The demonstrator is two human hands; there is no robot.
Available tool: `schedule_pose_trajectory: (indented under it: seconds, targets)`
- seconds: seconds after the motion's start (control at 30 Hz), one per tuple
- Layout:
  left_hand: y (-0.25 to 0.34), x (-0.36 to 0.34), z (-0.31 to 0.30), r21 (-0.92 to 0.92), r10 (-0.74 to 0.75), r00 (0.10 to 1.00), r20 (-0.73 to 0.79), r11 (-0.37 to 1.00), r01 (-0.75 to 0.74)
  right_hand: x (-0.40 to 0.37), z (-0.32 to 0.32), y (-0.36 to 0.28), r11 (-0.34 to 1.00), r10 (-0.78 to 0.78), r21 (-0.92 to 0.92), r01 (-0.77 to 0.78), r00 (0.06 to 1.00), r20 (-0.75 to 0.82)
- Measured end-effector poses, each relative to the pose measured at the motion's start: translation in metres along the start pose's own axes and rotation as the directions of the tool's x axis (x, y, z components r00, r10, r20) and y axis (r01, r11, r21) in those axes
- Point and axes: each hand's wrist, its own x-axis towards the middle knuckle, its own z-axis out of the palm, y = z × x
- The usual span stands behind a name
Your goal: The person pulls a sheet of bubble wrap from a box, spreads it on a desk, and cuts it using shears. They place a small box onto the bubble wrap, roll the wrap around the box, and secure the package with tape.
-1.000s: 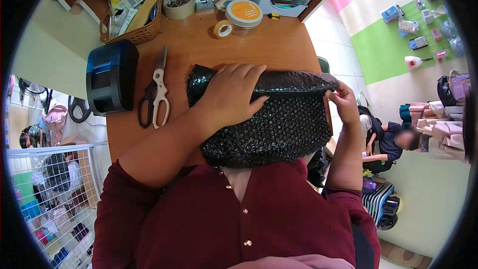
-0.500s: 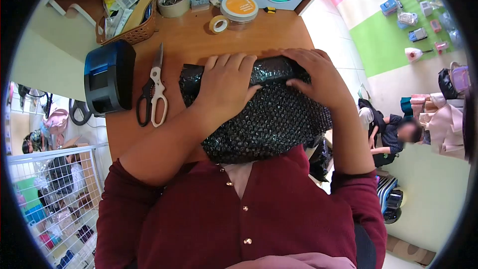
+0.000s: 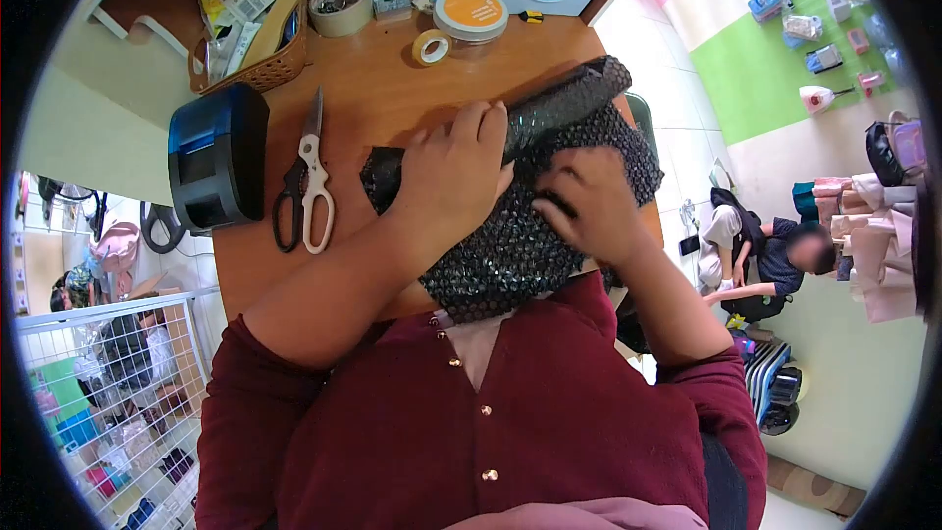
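Note:
Black bubble wrap lies across the near edge of the table against my body, its far side rolled into a tube that slants up to the right. My left hand grips the left part of this roll, fingers over the top and thumb on the near side. Over the loose sheet, below the roll, is my right hand, its fingers bent and slightly blurred, with a gap between thumb and forefinger. Whatever is inside the roll is hidden. Scissors with one black and one white handle lie left of my left hand.
A black label printer stands at the left edge of the table. Along the back are a wicker basket, tape rolls, a round orange-lidded tub and a blue tray. A person sits at right.
My right hand has left the right end of the roll and moved down and left over the sheet. The roll's right end has swung away from me; my left hand stays on it.

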Motion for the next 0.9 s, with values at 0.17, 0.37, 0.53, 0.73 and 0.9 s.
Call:
schedule_pose_trajectory:
  seconds: [0.17, 0.37, 0.53, 0.73, 0.9]
  targets:
    - [0.000, 0.000, 0.002, 0.014, 0.058, 0.998, 0.004, 0.998, -0.058, -0.001, 0.001, -0.040, 0.995, 0.051, 0.080, -0.062, 0.990, 0.128]
    - [0.012, -0.004, -0.012, 0.026, 0.102, 0.995, -0.012, 0.994, -0.102, -0.007, 0.005, -0.048, 0.996, 0.081, -0.041, -0.074, 0.972, 0.222]
    - [0.010, -0.006, -0.006, -0.007, 0.099, 0.995, -0.026, 0.995, -0.099, -0.006, 0.007, -0.053, 0.990, 0.106, 0.065, -0.124, 0.968, 0.227]
    - [0.017, -0.003, -0.017, -0.120, 0.032, 0.999, -0.005, 0.992, -0.032, -0.011, 0.009, -0.059, 0.994, 0.053, 0.097, -0.057, 0.998, 0.041]
    - [0.015, -0.002, -0.018, 0.016, -0.012, 0.974, 0.227, 1.000, 0.008, -0.014, -0.010, -0.049, 0.950, 0.115, 0.252, -0.186, 0.956, 0.271]
